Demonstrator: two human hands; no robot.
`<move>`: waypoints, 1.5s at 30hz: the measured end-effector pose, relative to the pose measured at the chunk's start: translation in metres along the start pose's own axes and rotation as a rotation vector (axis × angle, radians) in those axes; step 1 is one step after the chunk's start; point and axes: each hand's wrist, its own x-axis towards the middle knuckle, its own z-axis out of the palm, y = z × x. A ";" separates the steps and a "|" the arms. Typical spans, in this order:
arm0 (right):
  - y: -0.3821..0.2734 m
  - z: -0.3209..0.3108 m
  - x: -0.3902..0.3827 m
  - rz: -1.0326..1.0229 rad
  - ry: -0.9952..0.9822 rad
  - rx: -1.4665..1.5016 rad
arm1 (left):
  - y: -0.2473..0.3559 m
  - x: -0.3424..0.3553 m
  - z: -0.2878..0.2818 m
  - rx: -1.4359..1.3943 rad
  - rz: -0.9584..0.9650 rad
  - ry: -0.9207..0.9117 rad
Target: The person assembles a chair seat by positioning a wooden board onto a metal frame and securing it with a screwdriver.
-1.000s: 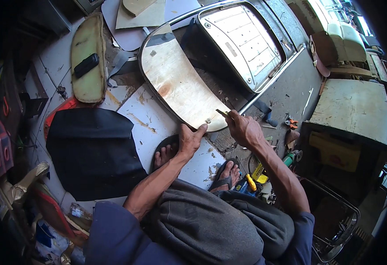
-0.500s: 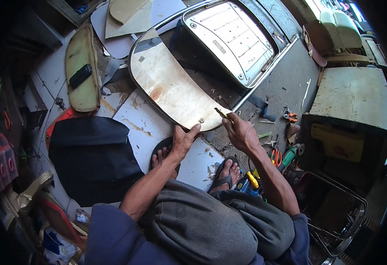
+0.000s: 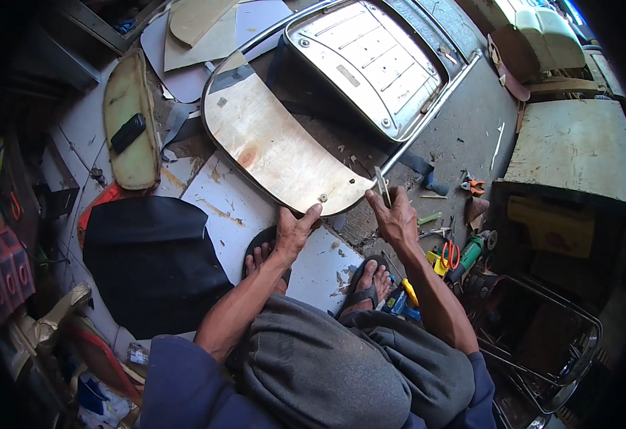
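Two hands (image 3: 297,230) (image 3: 397,223) — one curved board (image 3: 274,139), one slim tool (image 3: 382,186)

The sleeves (image 3: 183,386) are short and navy; the forearms (image 3: 252,300) and hands (image 3: 399,225) are bare. The trousers (image 3: 341,365) are dark grey, loose and creased, with a faint mark on the left leg (image 3: 288,347). The sandals (image 3: 361,295) are black, with straps across the feet (image 3: 382,282).

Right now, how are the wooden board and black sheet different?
The wooden board is mostly pale; the black sheet is dark. The left hand holds the board, but no hand touches the sheet. The board is a long curve; the sheet is broader. Both have curved edges.
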 end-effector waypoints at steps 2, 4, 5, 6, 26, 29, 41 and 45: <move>-0.018 0.000 -0.003 0.125 -0.059 0.137 | 0.006 -0.002 0.000 -0.004 -0.032 -0.010; -0.023 0.000 0.001 0.225 -0.180 0.298 | 0.004 -0.002 0.000 -0.026 -0.044 -0.006; -0.019 0.001 0.005 0.261 -0.272 0.389 | 0.004 -0.001 0.000 -0.038 -0.049 -0.005; -0.016 0.004 0.008 0.297 -0.364 0.480 | 0.004 -0.001 0.000 -0.027 -0.058 -0.003; 0.000 0.019 0.011 0.256 -0.289 0.497 | -0.015 -0.010 0.004 -0.241 -0.152 -0.116; -0.006 0.015 0.008 0.264 -0.296 0.487 | -0.022 -0.012 0.013 -0.215 -0.201 -0.179; 0.006 0.024 0.012 0.213 -0.266 0.413 | -0.027 -0.005 0.020 -0.263 -0.178 -0.052; 0.004 0.022 0.013 0.256 -0.291 0.393 | -0.026 -0.004 0.019 -0.240 -0.224 -0.075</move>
